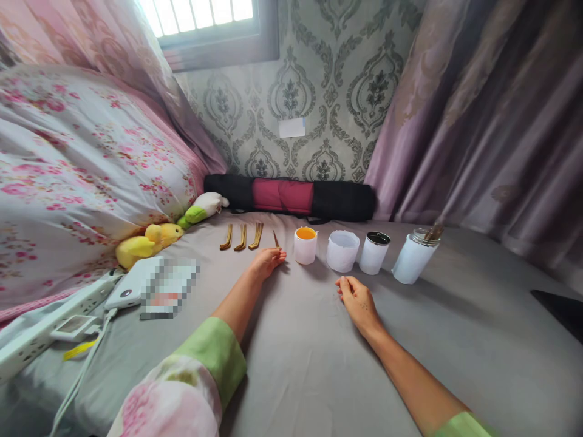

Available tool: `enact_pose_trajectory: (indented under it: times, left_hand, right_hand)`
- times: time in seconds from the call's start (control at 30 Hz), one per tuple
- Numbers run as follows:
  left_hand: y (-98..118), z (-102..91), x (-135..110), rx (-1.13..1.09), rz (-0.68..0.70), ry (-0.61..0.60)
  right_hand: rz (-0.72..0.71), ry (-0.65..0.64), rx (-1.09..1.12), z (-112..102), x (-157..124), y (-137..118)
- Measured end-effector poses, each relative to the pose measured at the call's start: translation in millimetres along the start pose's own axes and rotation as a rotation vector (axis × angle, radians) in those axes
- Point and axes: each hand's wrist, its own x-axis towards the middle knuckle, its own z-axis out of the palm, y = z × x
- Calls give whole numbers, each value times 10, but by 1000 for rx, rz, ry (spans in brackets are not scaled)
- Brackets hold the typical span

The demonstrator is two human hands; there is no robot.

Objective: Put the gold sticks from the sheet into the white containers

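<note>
My left hand (268,262) has its fingers pinched at the lower end of a thin, pointed brown stick (276,238), which stands up from the fingertips. Left of it lie three small bundles of bent, brass-brown sticks (255,235) in a row. Just right of this hand is a white-wrapped can (305,250) with an orange inside. My right hand (359,303) is loosely closed above the grey sheet, with nothing showing in it. Beyond it stand a wide white cup (343,255), a white-wrapped tin with a dark inside (374,258) and a white-wrapped glass jar holding brown sticks (413,264).
A black and red rolled bag (286,197) lies along the wall. On the left are plush toys (155,240), a white power bank (134,282), a blurred-out packet (169,288) and a power strip (54,321) with cables. A dark flat object (560,309) sits at the right edge.
</note>
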Motion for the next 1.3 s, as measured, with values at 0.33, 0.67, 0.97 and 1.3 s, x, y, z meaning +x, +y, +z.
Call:
enact_pose_trajectory:
  times: [0.33, 0.67, 0.97, 1.3]
  left_hand:
    - [-102, 108, -292, -137, -45, -101]
    - [-206, 183, -502, -221, -36, -153]
    - [-284, 239, -628, -203, 47, -190]
    - [-366, 205, -635, 17, 251, -227]
  right_hand:
    - [-9, -2, 17, 6, -1, 17]
    - [-11, -9, 3, -1, -17, -1]
    - [-9, -6, 10, -7, -18, -25]
    - [-8, -1, 16, -14, -20, -31]
